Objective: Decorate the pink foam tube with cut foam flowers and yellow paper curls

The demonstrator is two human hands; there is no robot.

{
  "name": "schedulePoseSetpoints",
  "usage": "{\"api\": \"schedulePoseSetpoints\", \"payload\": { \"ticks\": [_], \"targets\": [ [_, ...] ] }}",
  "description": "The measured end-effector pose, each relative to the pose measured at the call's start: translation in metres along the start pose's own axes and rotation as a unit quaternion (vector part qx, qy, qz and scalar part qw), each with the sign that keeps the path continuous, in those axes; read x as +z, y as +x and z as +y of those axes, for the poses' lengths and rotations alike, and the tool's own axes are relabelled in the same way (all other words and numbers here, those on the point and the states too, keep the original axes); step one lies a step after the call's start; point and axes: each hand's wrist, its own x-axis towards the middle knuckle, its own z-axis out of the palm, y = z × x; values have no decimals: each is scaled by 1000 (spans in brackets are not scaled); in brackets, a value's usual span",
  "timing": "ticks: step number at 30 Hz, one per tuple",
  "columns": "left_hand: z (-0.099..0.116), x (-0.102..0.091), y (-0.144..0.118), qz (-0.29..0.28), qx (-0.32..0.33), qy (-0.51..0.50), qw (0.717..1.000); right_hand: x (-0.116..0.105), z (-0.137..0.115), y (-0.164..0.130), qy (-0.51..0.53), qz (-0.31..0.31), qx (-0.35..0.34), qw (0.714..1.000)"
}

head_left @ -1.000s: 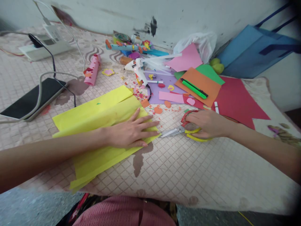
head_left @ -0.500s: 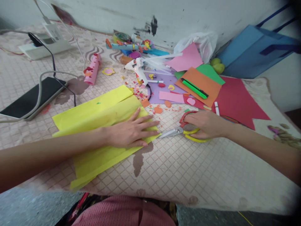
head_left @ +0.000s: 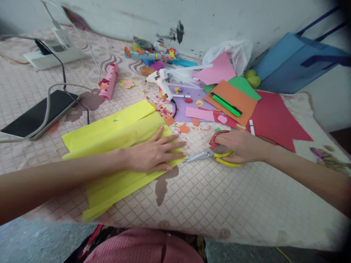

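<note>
My left hand [head_left: 153, 153] lies flat with fingers spread on a folded yellow paper sheet [head_left: 115, 135], pressing its right corner onto the patterned cloth [head_left: 208, 197]. My right hand [head_left: 238, 146] is closed around the red and yellow handles of a pair of scissors [head_left: 210, 154]. The scissors lie on the cloth with their metal blades pointing left, tips just short of the yellow sheet's corner.
Behind lie coloured paper sheets [head_left: 271, 117], a green marker [head_left: 226, 104], a white glue gun [head_left: 161, 82], paper scraps [head_left: 185, 128] and a pink roll [head_left: 108, 86]. A phone [head_left: 38, 113] with cables lies at the left. A blue bag [head_left: 298, 62] leans against the wall.
My right hand with the scissors has shifted slightly left toward the yellow sheet. My left hand has stayed put on the paper.
</note>
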Motion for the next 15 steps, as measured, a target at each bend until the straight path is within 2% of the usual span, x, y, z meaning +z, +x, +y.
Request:
{"api": "schedulePoseSetpoints", "payload": {
  "ticks": [15],
  "targets": [
    [0,0,-1,-15,-1,1,1000,-1,-3,4,-8,-5,8,1000]
  ]
}}
